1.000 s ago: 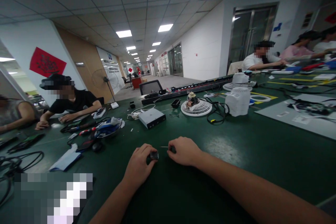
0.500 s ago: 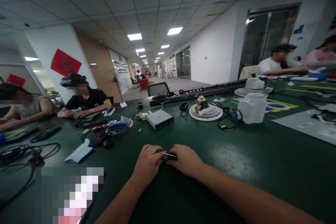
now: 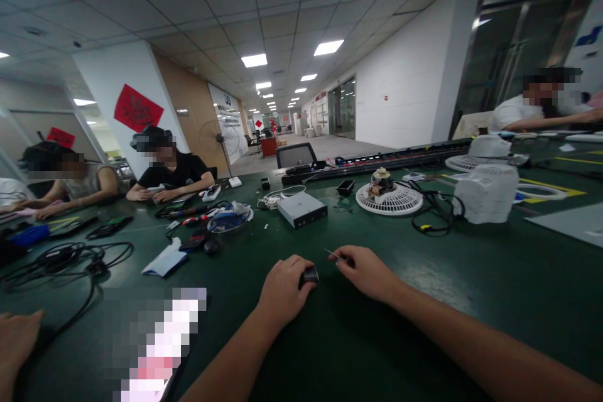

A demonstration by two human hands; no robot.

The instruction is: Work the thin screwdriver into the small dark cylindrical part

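Observation:
My left hand (image 3: 286,289) is closed round a small dark object (image 3: 309,274) over the green table (image 3: 377,352). Its fingers cover much of that object. To the right, my right hand (image 3: 365,270) pinches a thin, light-edged flat piece (image 3: 333,255) that points up and to the left. A gap separates the two hands and the things they hold. Beyond them a grey box-shaped drive (image 3: 301,208) rests on the table.
A white fan grille with a motor (image 3: 389,196) and a white housing (image 3: 487,193) stand at the right. Cables (image 3: 61,257), a light blue cloth (image 3: 164,259) and a black mouse (image 3: 211,247) lie left. Another person's hand (image 3: 19,339) is at the left edge.
My hands have moved apart, and the thin piece in my right hand is now away from the dark object in my left. The view has turned left; another person's hand has appeared.

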